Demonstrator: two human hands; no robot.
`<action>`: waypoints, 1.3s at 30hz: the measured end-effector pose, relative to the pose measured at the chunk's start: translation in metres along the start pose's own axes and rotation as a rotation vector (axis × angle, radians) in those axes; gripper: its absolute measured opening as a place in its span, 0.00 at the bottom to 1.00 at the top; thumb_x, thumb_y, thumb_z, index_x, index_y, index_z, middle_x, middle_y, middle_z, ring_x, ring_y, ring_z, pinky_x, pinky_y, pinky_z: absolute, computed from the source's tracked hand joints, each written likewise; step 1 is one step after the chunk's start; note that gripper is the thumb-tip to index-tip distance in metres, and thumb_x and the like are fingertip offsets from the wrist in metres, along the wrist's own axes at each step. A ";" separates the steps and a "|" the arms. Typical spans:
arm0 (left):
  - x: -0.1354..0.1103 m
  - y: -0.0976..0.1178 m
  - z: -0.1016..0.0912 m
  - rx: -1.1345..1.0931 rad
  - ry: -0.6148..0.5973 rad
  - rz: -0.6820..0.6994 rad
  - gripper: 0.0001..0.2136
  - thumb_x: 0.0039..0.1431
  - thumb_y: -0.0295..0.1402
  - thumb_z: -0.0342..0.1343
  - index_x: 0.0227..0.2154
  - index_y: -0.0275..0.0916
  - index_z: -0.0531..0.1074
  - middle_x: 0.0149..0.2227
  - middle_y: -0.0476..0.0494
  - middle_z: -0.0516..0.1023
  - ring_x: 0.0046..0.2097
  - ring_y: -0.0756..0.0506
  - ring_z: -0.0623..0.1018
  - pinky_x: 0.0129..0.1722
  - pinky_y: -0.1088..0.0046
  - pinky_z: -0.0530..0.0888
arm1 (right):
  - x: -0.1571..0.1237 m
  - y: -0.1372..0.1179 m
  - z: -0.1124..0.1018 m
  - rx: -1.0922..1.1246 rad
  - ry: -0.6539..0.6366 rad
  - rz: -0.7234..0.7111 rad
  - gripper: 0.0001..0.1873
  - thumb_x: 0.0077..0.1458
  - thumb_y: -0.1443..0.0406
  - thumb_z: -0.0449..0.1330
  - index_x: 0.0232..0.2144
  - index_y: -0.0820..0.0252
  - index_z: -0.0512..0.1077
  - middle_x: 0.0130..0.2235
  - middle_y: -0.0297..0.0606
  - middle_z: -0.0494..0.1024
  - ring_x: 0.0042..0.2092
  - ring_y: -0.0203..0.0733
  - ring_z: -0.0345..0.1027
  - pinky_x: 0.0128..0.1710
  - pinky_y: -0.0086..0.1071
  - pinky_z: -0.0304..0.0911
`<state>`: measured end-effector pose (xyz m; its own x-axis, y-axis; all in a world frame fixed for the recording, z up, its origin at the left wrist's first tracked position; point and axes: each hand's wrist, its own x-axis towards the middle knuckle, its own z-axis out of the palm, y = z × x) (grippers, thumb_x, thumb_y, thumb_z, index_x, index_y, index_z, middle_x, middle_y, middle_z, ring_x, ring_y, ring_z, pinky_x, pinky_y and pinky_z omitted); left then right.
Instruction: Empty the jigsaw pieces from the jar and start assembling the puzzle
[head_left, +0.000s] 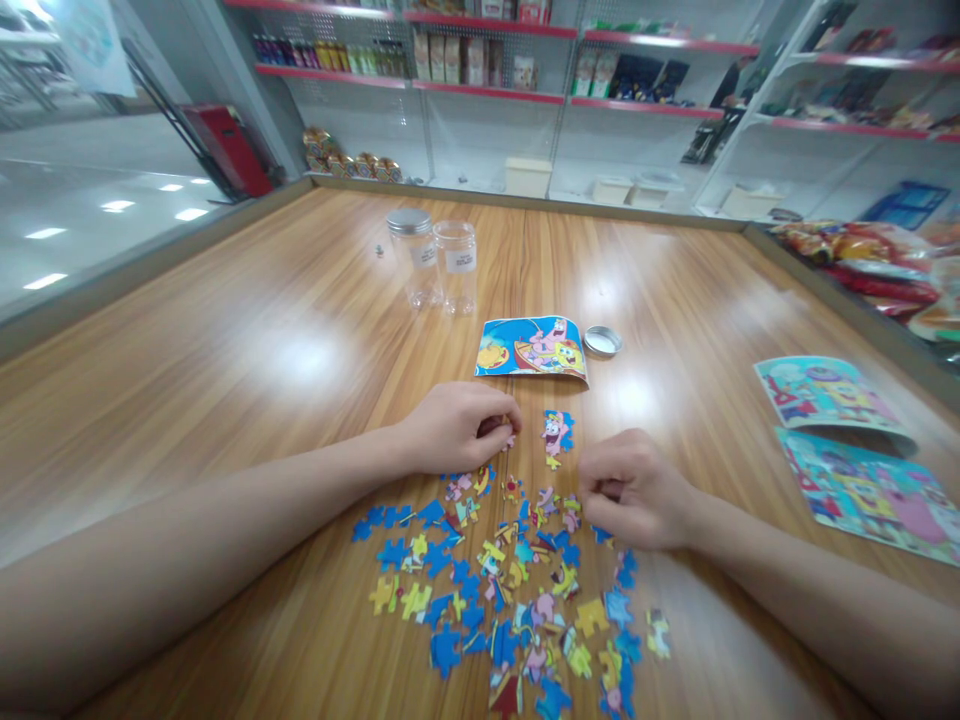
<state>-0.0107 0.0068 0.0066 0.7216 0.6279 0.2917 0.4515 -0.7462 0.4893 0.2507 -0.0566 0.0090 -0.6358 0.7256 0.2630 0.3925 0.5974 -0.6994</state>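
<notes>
My left hand (461,428) is closed in a pinch, with a small pink puzzle piece (509,437) showing at its fingertips. To its right lies a joined cluster of puzzle pieces (556,433) with a pink cartoon face and blue edges. My right hand (637,490) rests curled beside that cluster, fingers bent inward; whatever its fingertips hold is hidden. Loose puzzle pieces (469,610), mostly blue, yellow and pink, are scattered in front of both hands. Beyond them is a picture card (532,348) with cartoon figures on blue, its near right corner curling up.
Two clear jars, a lidded jar (412,262) and an open jar (456,270), stand farther back. A metal lid (603,341) lies right of the card. Two more picture cards, an upper card (832,398) and a lower card (874,490), lie at right. Snack bags (862,265) sit beyond the table's raised edge.
</notes>
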 end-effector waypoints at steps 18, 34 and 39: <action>0.010 -0.004 -0.010 -0.878 0.352 -0.471 0.07 0.63 0.34 0.53 0.34 0.34 0.71 0.15 0.58 0.61 0.14 0.55 0.62 0.13 0.80 0.58 | 0.002 -0.003 0.002 -0.087 -0.003 -0.304 0.13 0.54 0.71 0.56 0.20 0.58 0.60 0.20 0.26 0.55 0.21 0.32 0.46 0.23 0.33 0.43; -0.002 0.004 0.001 -0.046 -0.004 -0.037 0.08 0.61 0.30 0.54 0.35 0.38 0.79 0.21 0.52 0.72 0.22 0.54 0.67 0.25 0.79 0.64 | 0.003 -0.001 0.005 -0.143 -0.038 -0.325 0.07 0.60 0.70 0.58 0.40 0.61 0.75 0.22 0.27 0.69 0.23 0.31 0.62 0.24 0.29 0.54; 0.003 0.004 -0.002 -0.341 -0.028 -0.155 0.08 0.61 0.31 0.54 0.35 0.35 0.78 0.24 0.49 0.77 0.23 0.54 0.71 0.25 0.81 0.66 | 0.002 0.000 0.005 -0.152 -0.053 -0.330 0.07 0.62 0.69 0.56 0.40 0.62 0.75 0.22 0.28 0.69 0.23 0.31 0.63 0.25 0.29 0.54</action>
<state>-0.0082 0.0059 0.0112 0.6743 0.7180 0.1726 0.3589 -0.5229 0.7731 0.2459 -0.0570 0.0066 -0.7767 0.4690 0.4204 0.2524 0.8433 -0.4744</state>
